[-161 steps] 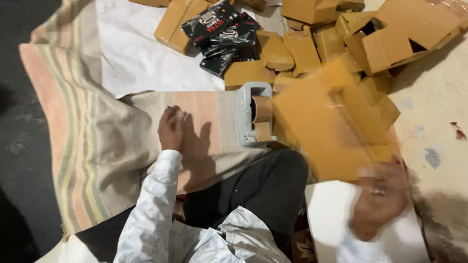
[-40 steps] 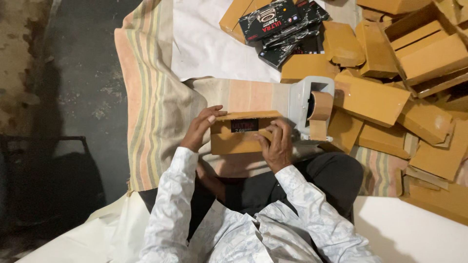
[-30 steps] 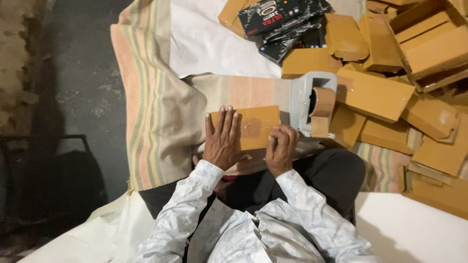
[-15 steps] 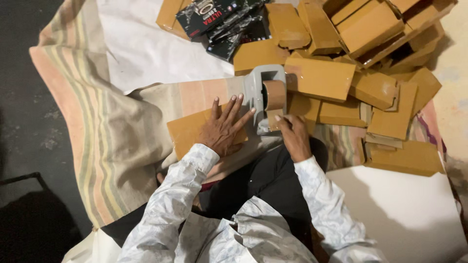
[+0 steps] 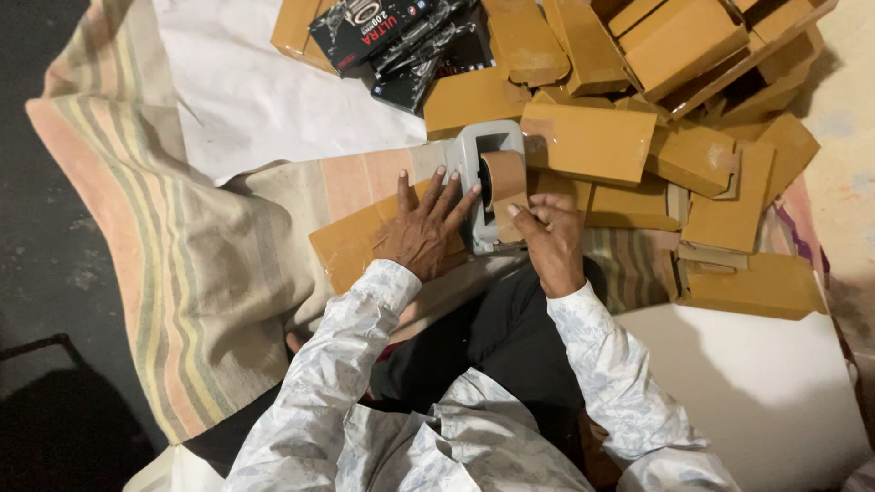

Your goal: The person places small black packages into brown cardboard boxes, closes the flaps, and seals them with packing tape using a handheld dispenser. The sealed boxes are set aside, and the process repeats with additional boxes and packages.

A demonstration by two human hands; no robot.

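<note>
Beside the grey tape dispenser, a flat brown packet is pressed down under the spread, unclenched left hand, while tape is pinched at the roll by the right hand, sealing judged unfinished.

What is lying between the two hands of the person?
In the head view, the grey tape dispenser with its brown tape roll stands between the left hand and the right hand.

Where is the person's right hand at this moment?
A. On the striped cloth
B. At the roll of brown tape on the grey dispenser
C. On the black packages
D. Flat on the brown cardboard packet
B: the right hand has its fingertips at the brown tape on the grey dispenser.
</note>
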